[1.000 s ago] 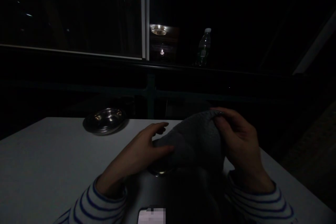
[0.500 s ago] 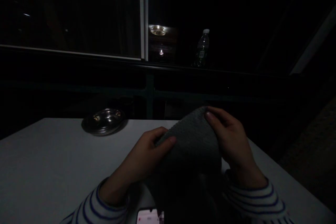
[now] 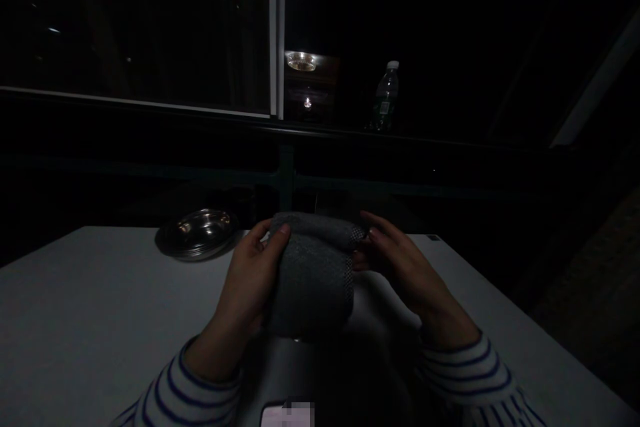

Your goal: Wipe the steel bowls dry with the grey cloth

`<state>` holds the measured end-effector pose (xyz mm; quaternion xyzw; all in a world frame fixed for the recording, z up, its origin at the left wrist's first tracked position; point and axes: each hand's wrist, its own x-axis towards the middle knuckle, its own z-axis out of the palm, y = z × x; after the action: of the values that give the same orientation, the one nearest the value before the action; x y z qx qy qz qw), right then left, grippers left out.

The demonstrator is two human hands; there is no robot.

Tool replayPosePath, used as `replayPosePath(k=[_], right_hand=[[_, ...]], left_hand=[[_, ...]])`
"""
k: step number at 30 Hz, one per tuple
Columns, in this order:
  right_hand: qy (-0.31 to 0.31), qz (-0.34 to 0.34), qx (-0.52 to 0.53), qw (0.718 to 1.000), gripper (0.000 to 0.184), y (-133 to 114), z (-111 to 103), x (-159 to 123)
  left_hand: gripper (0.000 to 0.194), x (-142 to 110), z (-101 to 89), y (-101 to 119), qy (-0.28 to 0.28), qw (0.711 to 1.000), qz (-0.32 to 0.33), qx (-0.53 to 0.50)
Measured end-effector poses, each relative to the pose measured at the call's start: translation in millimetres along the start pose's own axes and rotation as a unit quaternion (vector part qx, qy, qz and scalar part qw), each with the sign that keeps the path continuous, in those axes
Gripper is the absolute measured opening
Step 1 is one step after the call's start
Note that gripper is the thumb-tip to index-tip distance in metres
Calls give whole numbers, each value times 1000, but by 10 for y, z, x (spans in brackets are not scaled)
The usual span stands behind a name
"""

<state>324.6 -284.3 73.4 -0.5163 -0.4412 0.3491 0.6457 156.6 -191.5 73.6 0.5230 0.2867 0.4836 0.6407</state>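
A grey cloth (image 3: 313, 280) with a checkered edging down its right side hangs above the table, its top part folded over. My left hand (image 3: 250, 280) grips its upper left corner, thumb in front and fingers mostly behind. At the upper right corner, my right hand (image 3: 400, 260) has its thumb and fingertips on the checkered edging, with the index finger raised a little above it. Below the cloth, near the bottom of the view, lies a phone (image 3: 287, 415) with a lit screen, partly cut off.
Shiny metal bowls (image 3: 197, 233), apparently stacked, stand at the back left of the white table (image 3: 100, 320). Beyond the table, a clear bottle (image 3: 387, 97) with a white cap stands on a ledge by the dark window. The room is very dim.
The cloth has moved left and is now folded smaller, with its checkered edging facing right. My left hand has shifted left and up; my right hand has come down and left.
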Motion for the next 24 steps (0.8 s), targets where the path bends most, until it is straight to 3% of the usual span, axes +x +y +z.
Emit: replayPosePath(k=[5, 9, 11, 13, 14, 16, 18, 24], right_hand=[[-25, -8, -13, 1000, 58, -10, 60, 8], [18, -6, -19, 1000, 52, 3, 107, 35], [50, -15, -53, 997, 48, 22, 107, 51], [80, -40, -99, 991, 44, 42, 94, 64], [90, -54, -122, 987, 43, 52, 86, 70], [98, -68, -162, 980, 39, 70, 74, 79], [94, -67, -194, 974, 35, 85, 77, 82], [52, -63, -234, 969, 27, 113, 157, 38]], left_hand=[[31, 17, 11, -24, 21, 999, -22, -15], [33, 35, 7, -60, -4, 999, -37, 13], [31, 63, -33, -74, -34, 995, -30, 86], [29, 94, -97, -75, -64, 974, 14, 218], [30, 105, -129, -69, -64, 950, 52, 302], [32, 108, -170, -49, -4, 900, 129, 417], [31, 77, -162, -32, 19, 879, 168, 446], [22, -105, 60, -90, -117, 915, 127, 363]])
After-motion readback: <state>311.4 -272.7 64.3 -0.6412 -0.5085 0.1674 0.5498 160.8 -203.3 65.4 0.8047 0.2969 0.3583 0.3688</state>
